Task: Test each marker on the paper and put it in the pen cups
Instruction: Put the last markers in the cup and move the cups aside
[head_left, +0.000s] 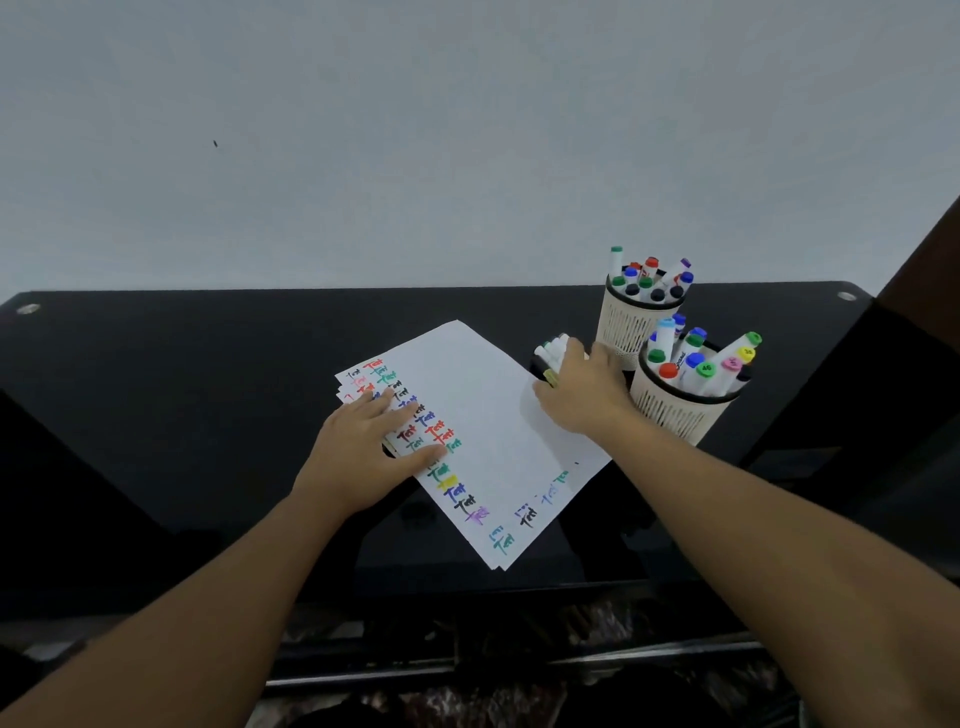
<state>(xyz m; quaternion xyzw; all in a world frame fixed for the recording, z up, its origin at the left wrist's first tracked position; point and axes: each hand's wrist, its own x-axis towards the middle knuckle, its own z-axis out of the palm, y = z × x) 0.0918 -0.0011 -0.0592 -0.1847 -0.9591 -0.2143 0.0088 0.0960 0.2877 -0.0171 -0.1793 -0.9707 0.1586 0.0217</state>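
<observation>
The paper (467, 415), a small stack of sheets lying askew on the dark table (182, 389), is taken as the landmark. Its left margin is filled with coloured test marks, and a few more run along its near edge. The left hand (374, 447) is laid flat on that left margin, fingers straight and slightly spread, so the stack is pressed down rather than gripped. Just off the paper's right corner a dark tray (540, 364) of white markers (553, 348) is seen, and the right hand (582, 389) is reached over it, fingers curled down among the markers; whether one is already pinched cannot be told, since the fingertips are hidden behind the hand. Further right of the paper, beyond the tray, two pale perforated cups are stood close together: the near cup (675, 410) and the far cup (628, 322), both already crowded with capped markers. The step in hand is judged to be the fetching of the next marker from the tray, with much of the testing apparently done. Next, one marker would need to be lifted clear of its neighbours, uncapped, and brought to a bare part of the sheet while the stack is kept steady. After marking, it would be capped and dropped into a cup where room remains.
</observation>
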